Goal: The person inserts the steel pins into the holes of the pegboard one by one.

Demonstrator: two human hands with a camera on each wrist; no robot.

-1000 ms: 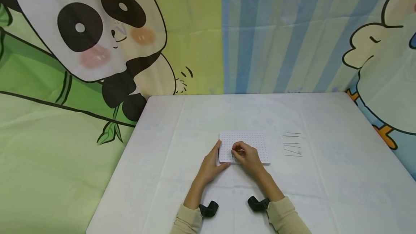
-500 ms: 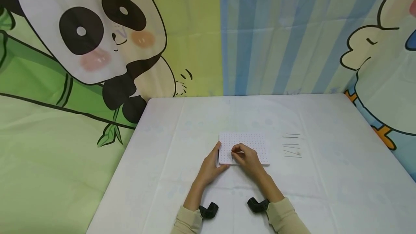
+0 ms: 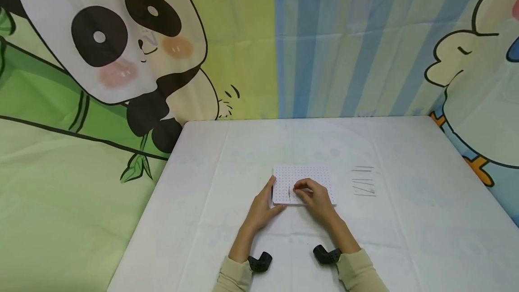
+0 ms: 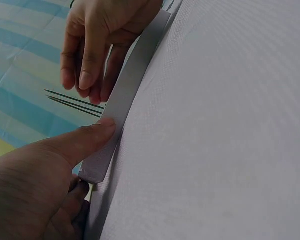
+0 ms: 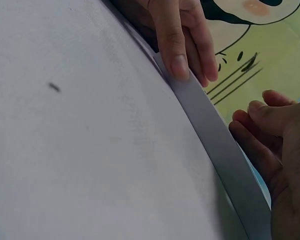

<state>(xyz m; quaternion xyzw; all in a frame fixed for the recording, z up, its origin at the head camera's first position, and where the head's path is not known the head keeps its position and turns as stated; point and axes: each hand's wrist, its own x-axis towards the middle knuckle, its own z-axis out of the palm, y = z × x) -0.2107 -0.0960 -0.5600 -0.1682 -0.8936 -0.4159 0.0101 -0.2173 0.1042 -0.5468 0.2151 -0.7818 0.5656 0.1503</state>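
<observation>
A white board (image 3: 302, 172) with a dotted grid lies on the table. My left hand (image 3: 259, 211) holds its near left corner, thumb against the near edge (image 4: 125, 95) and fingers along the left side. Three thin dark needles (image 4: 75, 104) stand up from the board close to its left part; the same needles (image 5: 235, 80) show between both hands in the right wrist view. Just right of them, over the board, hovers my right hand (image 3: 316, 197), its fingers loosely bent. No needle is visible between its fingertips in either wrist view.
Several more needles (image 3: 363, 179) lie in a loose column on the white table (image 3: 405, 238), right of the board. A cartoon-printed curtain (image 3: 344, 48) hangs behind the table. Each wrist bears a black camera (image 3: 261, 262).
My right hand has let go of a needle and shifted a little to the right, leaving the needles standing in plain sight. My left hand stays at the board's corner.
</observation>
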